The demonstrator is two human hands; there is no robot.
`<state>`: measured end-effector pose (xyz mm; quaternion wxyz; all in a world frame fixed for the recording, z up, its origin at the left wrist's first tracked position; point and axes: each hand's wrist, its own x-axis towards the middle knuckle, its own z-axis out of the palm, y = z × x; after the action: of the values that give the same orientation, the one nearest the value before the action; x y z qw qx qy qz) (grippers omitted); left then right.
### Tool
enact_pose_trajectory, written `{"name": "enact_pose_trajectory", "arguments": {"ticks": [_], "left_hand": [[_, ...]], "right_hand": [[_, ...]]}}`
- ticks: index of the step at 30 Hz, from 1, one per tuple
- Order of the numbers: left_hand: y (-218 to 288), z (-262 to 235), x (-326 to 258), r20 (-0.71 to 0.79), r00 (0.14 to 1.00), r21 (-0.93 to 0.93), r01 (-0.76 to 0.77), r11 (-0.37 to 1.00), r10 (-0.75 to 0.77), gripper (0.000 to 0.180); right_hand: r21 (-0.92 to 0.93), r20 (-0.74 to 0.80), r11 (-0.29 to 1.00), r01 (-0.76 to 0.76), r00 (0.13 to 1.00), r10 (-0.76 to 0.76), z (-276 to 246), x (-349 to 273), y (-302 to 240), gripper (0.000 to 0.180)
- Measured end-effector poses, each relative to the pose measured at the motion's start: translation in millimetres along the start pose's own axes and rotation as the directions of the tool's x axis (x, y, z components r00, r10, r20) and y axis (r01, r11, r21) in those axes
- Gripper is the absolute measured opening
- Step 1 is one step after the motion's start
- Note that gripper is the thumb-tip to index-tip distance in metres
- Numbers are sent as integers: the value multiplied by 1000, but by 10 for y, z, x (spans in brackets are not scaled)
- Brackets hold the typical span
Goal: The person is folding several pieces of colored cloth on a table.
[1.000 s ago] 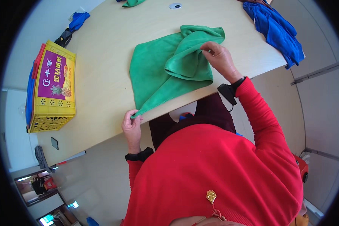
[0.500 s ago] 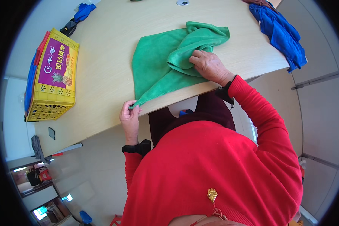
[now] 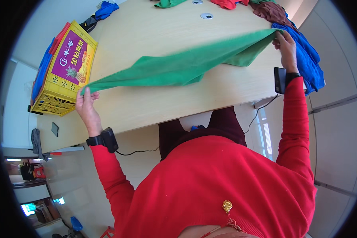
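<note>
The left hand [image 3: 88, 109] has a tight grip, finger and thumb pinching one end of the green cloth [image 3: 170, 67]. The right hand [image 3: 287, 47] pinches the other end. The green cloth stretches long between them, over the table [image 3: 146, 107], with a bit hanging down near the right hand. A yellow crate [image 3: 61, 95] is by the left hand, and a blue cloth [image 3: 309, 63] is by the right

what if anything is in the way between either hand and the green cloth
Nothing visible: the left hand pinches one end of the green cloth, and the right hand holds the other.
</note>
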<state>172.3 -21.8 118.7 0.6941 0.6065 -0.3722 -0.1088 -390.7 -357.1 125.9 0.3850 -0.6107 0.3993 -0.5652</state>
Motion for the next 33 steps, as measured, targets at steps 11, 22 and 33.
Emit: {"name": "enact_pose_trajectory", "arguments": {"ticks": [11,22,33], "left_hand": [[317,-200,178,-29,997,24,-77,997,77,19],[575,-313,299,-62,986,25,-152,988,154,18],[721,-547,369,-76,967,-32,-244,969,241,16]], "right_hand": [[137,-24,990,-31,999,35,-251,-27,-201,20],[127,-31,989,80,997,-76,-187,81,-482,22],[137,-9,982,132,991,-132,-215,150,-541,22]]}}
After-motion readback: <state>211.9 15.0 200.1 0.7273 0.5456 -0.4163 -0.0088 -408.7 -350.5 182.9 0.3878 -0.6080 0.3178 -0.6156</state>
